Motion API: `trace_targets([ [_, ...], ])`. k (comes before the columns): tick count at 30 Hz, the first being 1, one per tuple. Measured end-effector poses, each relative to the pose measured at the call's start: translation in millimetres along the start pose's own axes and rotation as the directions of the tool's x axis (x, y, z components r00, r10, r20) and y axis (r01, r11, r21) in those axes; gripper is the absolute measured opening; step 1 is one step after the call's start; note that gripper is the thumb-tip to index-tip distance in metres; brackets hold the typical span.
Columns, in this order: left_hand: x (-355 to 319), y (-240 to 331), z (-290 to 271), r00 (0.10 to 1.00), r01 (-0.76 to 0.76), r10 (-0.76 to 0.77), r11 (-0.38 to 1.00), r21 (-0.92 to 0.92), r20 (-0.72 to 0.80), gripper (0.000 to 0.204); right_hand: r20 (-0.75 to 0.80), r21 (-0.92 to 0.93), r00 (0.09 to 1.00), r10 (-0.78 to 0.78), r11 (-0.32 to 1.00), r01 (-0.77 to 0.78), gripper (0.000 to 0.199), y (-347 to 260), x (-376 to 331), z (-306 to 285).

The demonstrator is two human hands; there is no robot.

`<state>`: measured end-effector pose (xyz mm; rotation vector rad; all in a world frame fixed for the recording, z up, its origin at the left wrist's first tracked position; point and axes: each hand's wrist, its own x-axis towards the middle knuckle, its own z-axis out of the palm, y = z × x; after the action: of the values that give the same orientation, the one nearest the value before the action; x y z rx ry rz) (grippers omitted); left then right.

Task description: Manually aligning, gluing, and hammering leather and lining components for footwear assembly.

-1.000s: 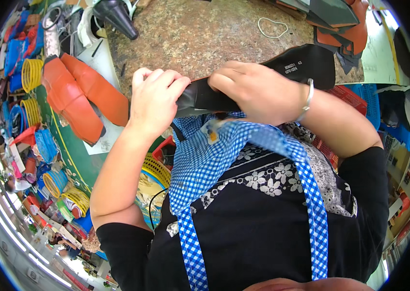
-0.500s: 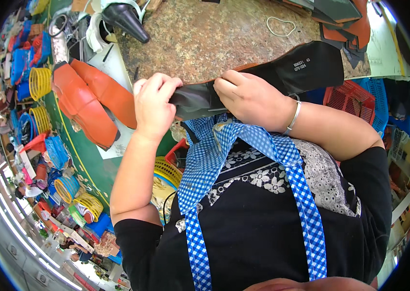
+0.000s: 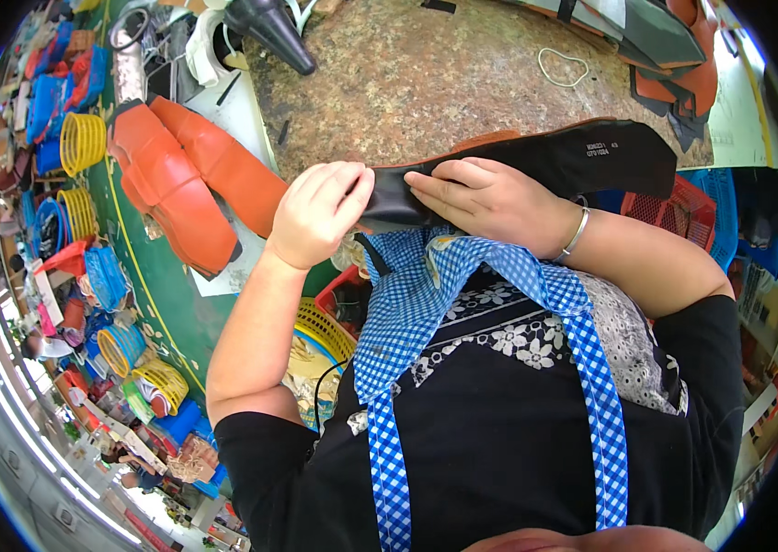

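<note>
A long black leather piece (image 3: pixel 614 156), like a shoe upper, lies across the near edge of the stone-patterned work surface. Orange shows along its far edge, and small pale print marks its right end. My left hand (image 3: pixel 320 213) pinches its left end, with the fingertips folded over the edge. Fingers of my right hand (image 3: pixel 499 204) press over its middle, thumb hidden beneath. To the left of my left hand, orange leather pieces (image 3: pixel 173 207) with dark tips lie over a white sheet (image 3: pixel 246 120).
A black tapered tool (image 3: pixel 271 32) rests at the far left of the work surface (image 3: pixel 407 83). A pale elastic loop (image 3: pixel 562 69) and stacked black and orange pieces (image 3: pixel 674 69) are at the far right. Red basket (image 3: pixel 669 216) and yellow basket (image 3: pixel 329 336) stand below the surface.
The view has shifted a little, so the surface sits lower and to the right. My right fingers have straightened and spread flatter over the leather; my left hand still grips its end.
</note>
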<state>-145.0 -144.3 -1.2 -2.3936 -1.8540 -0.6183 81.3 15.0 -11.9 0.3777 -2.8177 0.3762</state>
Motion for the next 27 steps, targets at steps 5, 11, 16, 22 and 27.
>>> trace_targets([
  [5, -13, -1, -21, 0.999, -0.027, 0.018, 0.981, 0.192, 0.05, 0.035, 0.005, -0.088, 1.0, 0.006, 0.996, -0.006, 0.051, -6, 12, 15],
  [11, -13, 54, 5, 0.992, 0.089, -0.081, 0.993, -0.072, 0.099, 0.049, 0.285, -0.067, 0.955, 0.086, 0.995, -0.069, 0.042, -8, 33, -13],
  [16, -11, 71, 11, 0.959, 0.256, -0.251, 0.966, -0.024, 0.134, 0.053, 0.155, -0.015, 0.963, 0.22, 0.975, -0.22, 0.04, -5, -46, -59],
  [22, 59, 95, 34, 0.994, -0.013, 0.025, 0.993, -0.116, 0.102, 0.037, 0.078, 0.287, 0.976, 0.203, 0.933, -0.217, 0.044, 31, -56, -59],
  [27, 89, 98, 23, 0.951, 0.167, -0.104, 0.965, -0.204, 0.29, 0.033, 0.049, 0.402, 0.94, 0.336, 0.855, -0.327, 0.053, 39, -83, -65],
])
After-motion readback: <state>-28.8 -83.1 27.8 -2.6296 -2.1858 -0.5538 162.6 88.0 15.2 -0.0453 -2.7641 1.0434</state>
